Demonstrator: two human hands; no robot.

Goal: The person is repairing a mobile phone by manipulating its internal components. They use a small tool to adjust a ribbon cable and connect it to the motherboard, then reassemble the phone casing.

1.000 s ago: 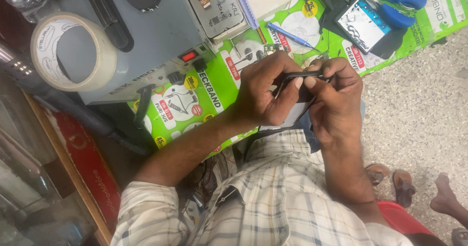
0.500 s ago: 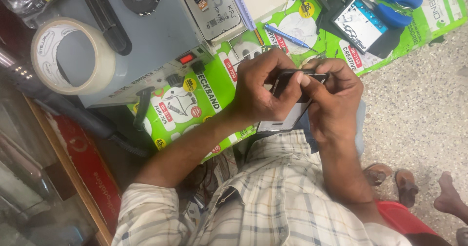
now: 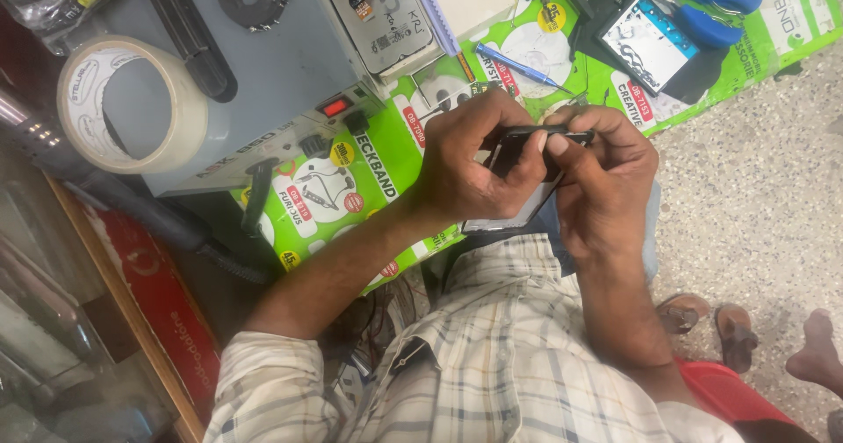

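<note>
Both hands mid-frame over the desk: left hand grip wraps the dark phone, right hand pinches its top edge w/ fingertips; work looks mid-way, unfinished.

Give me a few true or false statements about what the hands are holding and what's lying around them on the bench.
1. Both hands grip a flat dark device. True.
2. The left hand rests on the roll of tape. False: it is on the device, apart from the tape.
3. Blue-handled scissors lie at the top right. True.
4. The right hand holds the blue screwdriver. False: it lies on the green sheet.
</note>
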